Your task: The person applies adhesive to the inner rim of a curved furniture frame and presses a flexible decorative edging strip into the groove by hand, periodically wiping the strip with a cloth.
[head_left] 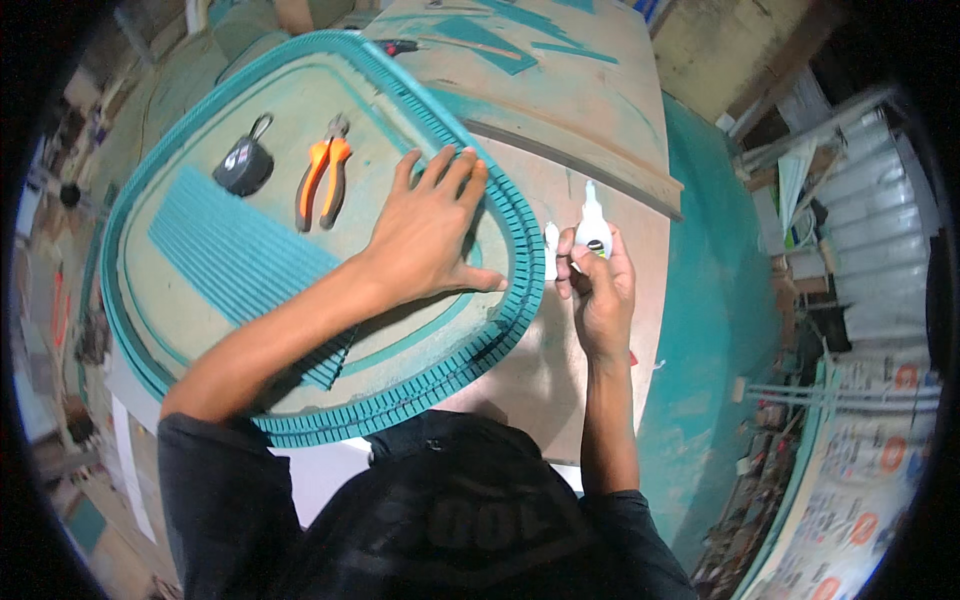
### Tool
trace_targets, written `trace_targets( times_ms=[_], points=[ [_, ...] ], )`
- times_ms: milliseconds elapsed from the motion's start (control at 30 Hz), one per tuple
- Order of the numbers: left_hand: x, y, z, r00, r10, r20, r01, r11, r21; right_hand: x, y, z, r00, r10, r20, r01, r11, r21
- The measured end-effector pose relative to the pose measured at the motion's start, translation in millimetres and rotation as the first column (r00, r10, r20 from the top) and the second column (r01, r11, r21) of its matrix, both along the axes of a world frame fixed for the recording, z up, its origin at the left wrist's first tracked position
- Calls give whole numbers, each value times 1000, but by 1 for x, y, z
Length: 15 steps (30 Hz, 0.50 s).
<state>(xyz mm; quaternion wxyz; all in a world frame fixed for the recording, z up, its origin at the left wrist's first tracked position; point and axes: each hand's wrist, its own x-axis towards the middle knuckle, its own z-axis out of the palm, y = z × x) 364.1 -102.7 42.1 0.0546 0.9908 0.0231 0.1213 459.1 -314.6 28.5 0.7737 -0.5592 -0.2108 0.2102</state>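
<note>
A large rounded frame of teal slotted strip (524, 240) curves around a pale board on the table. My left hand (425, 225) rests at its right side, fingers and thumb spread, with the tips against the strip. In my right hand (605, 300), just outside the frame, is a small white glue bottle (593, 225), its narrow nozzle pointing away from me. Beside those fingers is another small white object (551, 250), its kind unclear. Within the frame lie orange-handled pliers (323, 175), a black tape measure (244, 165) and a ribbed teal panel (240, 260), partly covered by my left forearm.
A long wooden strip (580, 165) crosses the table beyond the frame. Teal offcuts (485, 45) and a dark tool (398, 46) lie farther back. To the right is a teal surface (710, 330), with cluttered material and corrugated sheeting (880, 240) past it.
</note>
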Motion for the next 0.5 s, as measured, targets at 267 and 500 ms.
trace_targets(
  times_ms=[267, 500],
  points=[
    [-1, 1, 2, 997, 42, -69, -38, 998, 57, -15, -26, -22, 990, -55, -132, 67, 993, 92],
    [-2, -2, 0, 999, 18, -48, -14, 996, 86, -16, -36, -39, 984, -60, -166, 75, 994, 82]
  ],
)
